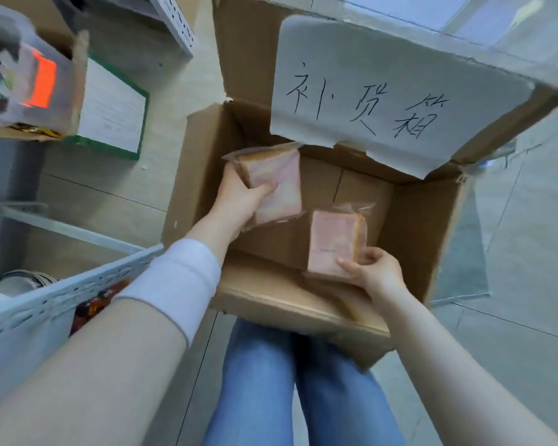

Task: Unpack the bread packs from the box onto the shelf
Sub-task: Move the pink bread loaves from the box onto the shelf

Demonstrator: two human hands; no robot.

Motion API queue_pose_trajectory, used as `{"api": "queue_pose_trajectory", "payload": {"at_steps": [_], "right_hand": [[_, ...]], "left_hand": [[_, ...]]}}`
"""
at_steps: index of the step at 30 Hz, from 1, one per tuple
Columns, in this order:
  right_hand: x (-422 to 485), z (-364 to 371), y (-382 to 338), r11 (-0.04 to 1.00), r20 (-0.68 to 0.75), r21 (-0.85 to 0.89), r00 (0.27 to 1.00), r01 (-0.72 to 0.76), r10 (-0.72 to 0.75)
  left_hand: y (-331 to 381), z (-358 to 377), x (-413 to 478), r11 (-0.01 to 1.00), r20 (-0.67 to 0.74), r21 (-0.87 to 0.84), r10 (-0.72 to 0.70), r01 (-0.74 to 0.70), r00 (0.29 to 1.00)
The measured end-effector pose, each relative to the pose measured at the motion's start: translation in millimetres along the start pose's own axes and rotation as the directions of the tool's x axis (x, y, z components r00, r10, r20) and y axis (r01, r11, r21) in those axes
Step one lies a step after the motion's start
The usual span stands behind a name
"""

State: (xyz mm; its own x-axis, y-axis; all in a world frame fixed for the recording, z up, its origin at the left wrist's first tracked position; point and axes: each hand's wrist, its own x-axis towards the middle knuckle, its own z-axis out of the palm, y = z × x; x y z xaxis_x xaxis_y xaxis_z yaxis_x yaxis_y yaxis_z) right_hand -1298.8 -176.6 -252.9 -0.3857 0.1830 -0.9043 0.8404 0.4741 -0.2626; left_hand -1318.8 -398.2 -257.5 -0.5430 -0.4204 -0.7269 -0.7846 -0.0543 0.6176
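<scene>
Your left hand (239,201) grips the first bread pack (279,181) at frame centre, above the open box (426,220). Your right hand (377,272), fingers curled, pinches the second bread pack (332,243) lower right.

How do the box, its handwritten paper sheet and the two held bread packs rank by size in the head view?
1. box
2. paper sheet
3. left-hand bread pack and right-hand bread pack: about alike, each partly covered, so unranked.

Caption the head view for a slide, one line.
Left hand grips the left bread pack, right hand the right bread pack, over the open cardboard box with a handwritten label.
</scene>
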Motion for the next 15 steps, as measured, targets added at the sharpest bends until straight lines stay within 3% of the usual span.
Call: {"api": "queue_pose_trajectory", "payload": {"at_steps": [4, 9, 15], "right_hand": [[-75, -32, -5, 0.988, -0.022, 0.051, 0.990, 0.144, -0.143], [-180, -63, 4, 0.937, 0.016, 0.052, 0.938, 0.344, -0.345], [-323, -69, 24, 0.793, 0.186, 0.011, 0.778, 0.609, -0.600]], "left_hand": [[12, -39, -94, 0.991, -0.027, -0.127, 0.038, -0.041, 0.999], [9, -95, -233, 0.949, -0.241, -0.270, 0.099, -0.164, 0.966], [-16, -152, -412, 0.809, -0.527, -0.422, 0.148, -0.409, 0.837]]}}
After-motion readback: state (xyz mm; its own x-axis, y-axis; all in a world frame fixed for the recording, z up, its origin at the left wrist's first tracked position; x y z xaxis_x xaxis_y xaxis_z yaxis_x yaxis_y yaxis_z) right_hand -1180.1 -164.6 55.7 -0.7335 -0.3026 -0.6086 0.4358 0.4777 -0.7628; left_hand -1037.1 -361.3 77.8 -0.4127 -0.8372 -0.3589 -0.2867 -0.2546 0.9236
